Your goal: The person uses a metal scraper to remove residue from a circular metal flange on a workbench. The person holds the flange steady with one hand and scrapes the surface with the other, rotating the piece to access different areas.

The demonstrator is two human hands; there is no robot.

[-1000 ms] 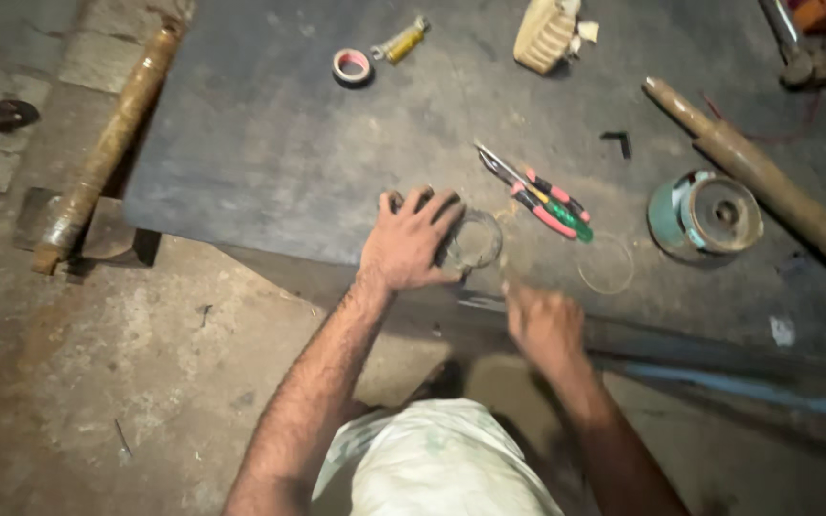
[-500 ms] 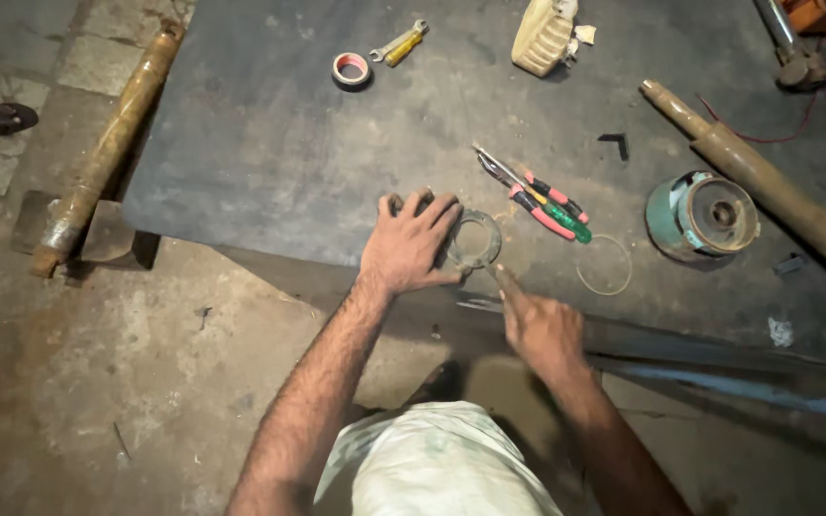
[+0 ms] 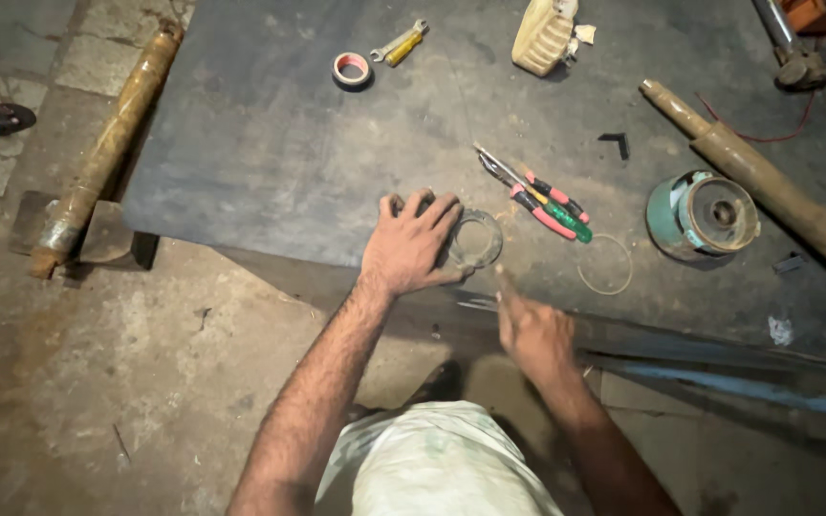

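My left hand (image 3: 411, 247) lies spread on the dark mat (image 3: 270, 153), its fingers and thumb pressed around the left side of a greyish metal ring (image 3: 480, 239) that lies flat there. My right hand (image 3: 532, 333) hovers just below the ring at the mat's near edge. It is blurred, with curled fingers and one tip pointing up toward the ring. Whether it holds anything is unclear. A thin metal sliver (image 3: 475, 304) lies beside it.
Red and green handled hand tools (image 3: 542, 201), a thin wire loop (image 3: 606, 265) and a green round housing (image 3: 705, 215) lie right of the ring. A tape roll (image 3: 351, 69), a yellow-handled wrench (image 3: 400, 43) and a cream part (image 3: 542, 36) lie farther back. Rusty shafts (image 3: 776, 196) (image 3: 107, 153) flank the mat.
My right hand has shifted a little left and down, and its pointing tip has drawn back from the ring. My left hand stays pressed on the ring.
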